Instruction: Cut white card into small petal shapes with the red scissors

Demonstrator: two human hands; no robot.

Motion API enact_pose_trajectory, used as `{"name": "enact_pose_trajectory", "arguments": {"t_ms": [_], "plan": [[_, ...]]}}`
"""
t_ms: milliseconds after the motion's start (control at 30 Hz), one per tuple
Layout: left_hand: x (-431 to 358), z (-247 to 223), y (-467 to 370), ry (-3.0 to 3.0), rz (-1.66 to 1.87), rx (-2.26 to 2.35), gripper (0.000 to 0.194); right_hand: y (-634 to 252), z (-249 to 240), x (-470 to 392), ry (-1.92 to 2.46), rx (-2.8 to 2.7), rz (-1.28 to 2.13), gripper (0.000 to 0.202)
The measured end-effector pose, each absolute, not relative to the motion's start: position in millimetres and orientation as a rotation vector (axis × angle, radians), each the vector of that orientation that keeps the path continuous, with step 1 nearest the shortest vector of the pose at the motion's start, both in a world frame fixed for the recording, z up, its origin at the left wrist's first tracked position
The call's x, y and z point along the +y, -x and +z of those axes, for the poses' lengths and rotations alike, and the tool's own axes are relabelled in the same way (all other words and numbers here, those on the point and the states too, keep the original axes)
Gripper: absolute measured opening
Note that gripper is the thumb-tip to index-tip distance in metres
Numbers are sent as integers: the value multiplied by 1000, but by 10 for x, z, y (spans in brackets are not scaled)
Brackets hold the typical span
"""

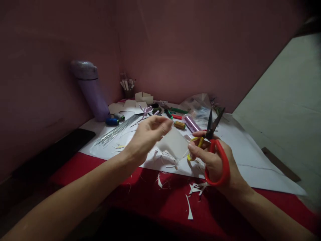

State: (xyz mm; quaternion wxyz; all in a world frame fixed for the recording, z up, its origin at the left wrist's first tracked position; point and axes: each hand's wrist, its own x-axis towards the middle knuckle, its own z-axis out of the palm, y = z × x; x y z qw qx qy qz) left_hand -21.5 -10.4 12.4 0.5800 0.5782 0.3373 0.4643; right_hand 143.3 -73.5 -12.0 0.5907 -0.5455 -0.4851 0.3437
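Note:
My left hand (pixel 152 130) is raised over the table, its thumb and fingertips pressed together. Whatever they pinch, if anything, is too small to make out. In my right hand (pixel 213 160) hang scissors with red handles (pixel 224 164), the dark blades (pixel 213 124) pointing up and spread apart. The same hand's thumb and fingers also grip a small yellow piece (pixel 200 143), partly hidden by the fingers; its kind is unclear. Between the hands lies a pale square card (pixel 175 144). White paper scraps (pixel 163 157) surround its near edge.
A purple bottle (pixel 92 93) stands back left. Thin metal wires (pixel 116 130), a blue thread spool (pixel 112 121) and a gold spool (pixel 179 125) lie on white sheeting. Beyond them are a purple tube (pixel 191 123) and clear plastic bag (pixel 198 103). More scraps dot the red cloth (pixel 173 194).

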Motion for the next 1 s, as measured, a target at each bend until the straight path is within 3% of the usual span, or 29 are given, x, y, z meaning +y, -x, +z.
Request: {"name": "enact_pose_trajectory", "arguments": {"t_ms": [100, 300, 633, 1000], "plan": [[-54, 66, 222, -1102, 1267, 851, 18, -1472, -123, -695, 1158, -941, 849, 34], [-224, -162, -30, -1212, 731, 740, 24, -1444, -149, -664, 1053, -718, 872, 29], [-376, -159, -167, -1370, 864, 745, 35, -1389, -225, -649, 1055, -737, 799, 39], [-264, -143, -43, -1064, 790, 666, 15, -1381, -153, -659, 1098, -826, 923, 17]]}}
